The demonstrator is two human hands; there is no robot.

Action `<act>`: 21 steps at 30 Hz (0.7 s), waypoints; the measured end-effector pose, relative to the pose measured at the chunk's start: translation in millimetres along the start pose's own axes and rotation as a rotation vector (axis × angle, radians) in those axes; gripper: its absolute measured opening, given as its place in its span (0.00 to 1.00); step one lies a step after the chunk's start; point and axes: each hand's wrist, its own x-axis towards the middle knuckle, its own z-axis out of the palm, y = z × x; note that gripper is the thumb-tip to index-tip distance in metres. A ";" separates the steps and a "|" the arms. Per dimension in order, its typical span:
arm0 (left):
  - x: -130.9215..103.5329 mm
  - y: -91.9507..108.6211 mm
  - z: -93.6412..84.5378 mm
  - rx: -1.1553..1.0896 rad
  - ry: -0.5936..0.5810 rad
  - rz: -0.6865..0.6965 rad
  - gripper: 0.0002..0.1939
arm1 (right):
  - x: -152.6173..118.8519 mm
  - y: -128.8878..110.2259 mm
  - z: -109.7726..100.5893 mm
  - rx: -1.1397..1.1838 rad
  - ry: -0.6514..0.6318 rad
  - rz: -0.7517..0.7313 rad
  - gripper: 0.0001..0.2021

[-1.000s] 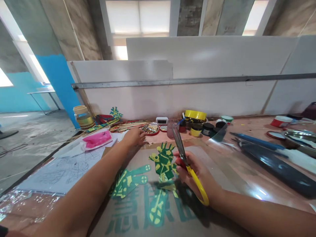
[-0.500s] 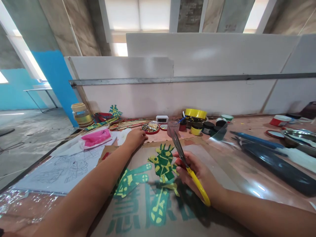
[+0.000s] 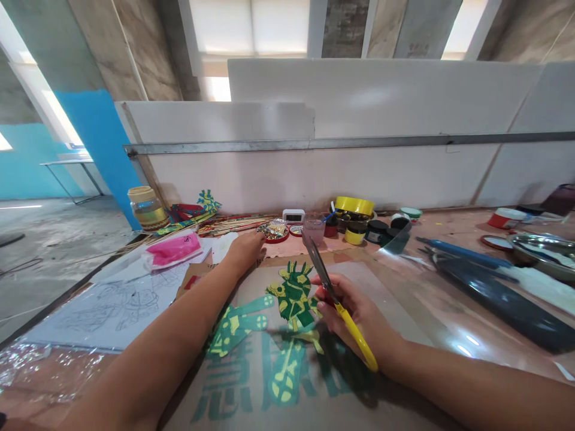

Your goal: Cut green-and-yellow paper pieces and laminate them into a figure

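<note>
My left hand reaches to the back of the table, beside a red-rimmed dish of small shiny bits; its fingers look apart. Yellow-handled scissors slant across my right hand, blades pointing up and away. The fingertips of that hand touch the right edge of a dark green and yellow cut-out figure. Under a translucent sheet or board with large green characters, paler green cut-out pieces lie left of and below the figure.
On the left are line drawings and a pink packet. Thin sticks, a small white clock, a clear cup and paint jars line the back. A dark bottle-shaped object and metal bowl are right.
The whole view has shifted slightly. My left hand stays close by the dish, and my right hand still holds the scissors beside the cut-out figure.
</note>
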 end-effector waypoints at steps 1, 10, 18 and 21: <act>-0.9 -4.2 -3.9 0.011 0.001 -0.006 0.18 | -0.1 0.3 0.0 -0.002 0.004 -0.004 0.12; -12.8 -58.9 -30.3 0.117 -0.205 -0.099 0.15 | 0.1 -0.2 0.0 0.007 0.004 0.020 0.13; -16.9 -76.5 -65.8 0.098 -0.034 -0.192 0.15 | 1.6 -1.2 1.0 0.005 -0.022 -0.015 0.11; -23.4 -76.0 -67.2 0.048 -0.098 -0.159 0.22 | 1.4 0.8 0.7 0.019 -0.016 -0.021 0.11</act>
